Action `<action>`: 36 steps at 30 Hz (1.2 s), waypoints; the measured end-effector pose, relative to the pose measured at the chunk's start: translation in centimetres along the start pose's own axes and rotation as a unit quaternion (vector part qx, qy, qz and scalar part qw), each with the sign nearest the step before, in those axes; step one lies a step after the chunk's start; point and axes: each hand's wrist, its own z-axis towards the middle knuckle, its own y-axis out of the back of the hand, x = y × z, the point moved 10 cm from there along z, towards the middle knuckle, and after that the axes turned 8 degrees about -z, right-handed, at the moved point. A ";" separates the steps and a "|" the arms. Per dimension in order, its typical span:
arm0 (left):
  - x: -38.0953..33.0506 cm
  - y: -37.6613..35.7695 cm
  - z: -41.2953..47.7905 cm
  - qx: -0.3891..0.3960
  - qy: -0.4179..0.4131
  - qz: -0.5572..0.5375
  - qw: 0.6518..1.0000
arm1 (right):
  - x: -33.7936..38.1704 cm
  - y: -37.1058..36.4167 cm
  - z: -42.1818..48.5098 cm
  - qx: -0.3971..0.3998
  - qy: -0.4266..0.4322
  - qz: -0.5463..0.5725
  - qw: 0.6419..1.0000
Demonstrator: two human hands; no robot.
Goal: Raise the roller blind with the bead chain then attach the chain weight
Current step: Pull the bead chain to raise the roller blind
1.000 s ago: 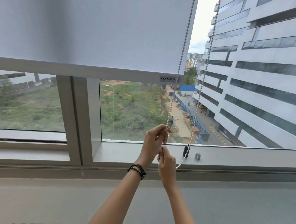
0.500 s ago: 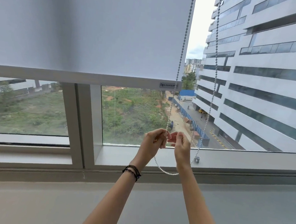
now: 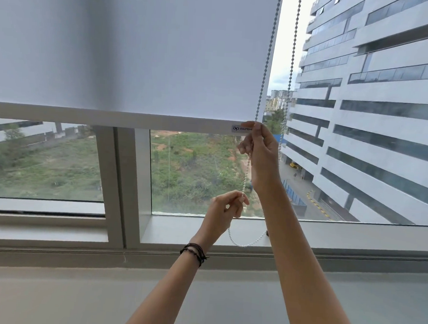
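Note:
A white roller blind [image 3: 129,46] covers the upper window, and its bottom bar [image 3: 110,118] hangs about mid-height. The bead chain [image 3: 266,65] drops in two strands past the blind's right edge and loops just above the sill. My right hand [image 3: 261,152] is raised to the bottom bar's right end and pinches the left strand. Lower down, my left hand [image 3: 226,210] pinches the same strand. The chain weight is hidden behind my right forearm; only a dark bit shows at the loop's right end.
A grey window sill [image 3: 178,228] runs below the glass, with a thick vertical frame post [image 3: 121,186] left of my hands. A pale ledge [image 3: 49,297] spreads in front. Outside stand a large building [image 3: 374,109] and green ground.
My right hand has let go low beside my left hand and climbed up the strand to the bottom bar. My left hand has stayed low on the chain. The view has tilted up slightly.

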 end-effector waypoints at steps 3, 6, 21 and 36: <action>0.3 0.2 -0.1 0.000 0.005 0.005 1.000 | 0.1 0.0 -0.3 -0.017 0.023 -0.039 0.999; 0.4 0.3 -0.3 -0.002 0.000 0.011 1.000 | -0.1 0.2 -0.5 -0.033 0.032 -0.075 0.996; 2.4 0.8 -1.4 -0.005 0.008 0.056 0.998 | -2.4 0.7 -2.0 -0.039 0.040 -0.122 0.991; 7.5 -0.5 -4.2 0.017 0.061 0.175 0.982 | -7.6 3.5 -5.5 -0.029 -0.010 -0.170 0.985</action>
